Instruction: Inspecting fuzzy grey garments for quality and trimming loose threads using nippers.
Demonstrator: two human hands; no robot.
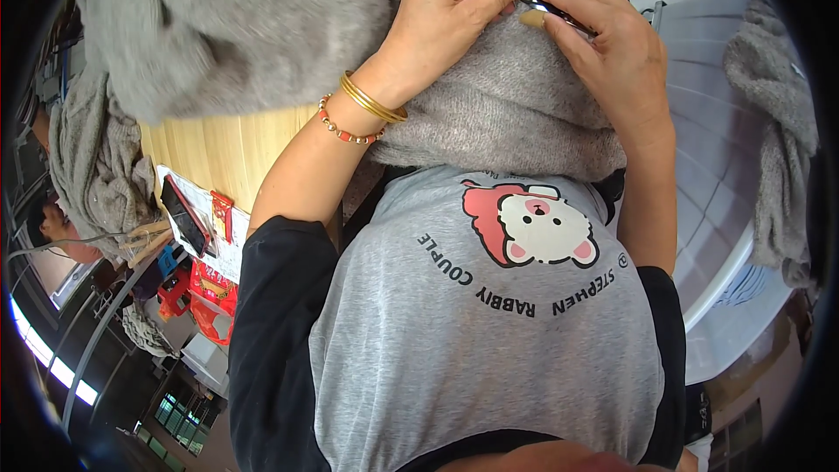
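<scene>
A grey fuzzy knit garment [502, 127] lies bunched across my lap, its upper part under both hands. My left hand [441, 13] is closed, thumb and forefinger pinching at the knit; the bit between the fingertips is mostly hidden. In my right hand [625, 57] is a slim dark tool [559, 12] with a shiny metal tip, held between thumb and fingers. Its tip reaches the left thumb, and its exact kind cannot be made out. A small tan patch shows beneath it, by the right thumb.
More grey knitwear [253, 26] covers the wooden table [232, 150] on the left. A phone [186, 214], papers and red packets [212, 288] lie along its edge. On the right stands a large pale plastic tub [690, 140], with a knit piece [773, 140] over its rim. Another person [61, 232] is at far left.
</scene>
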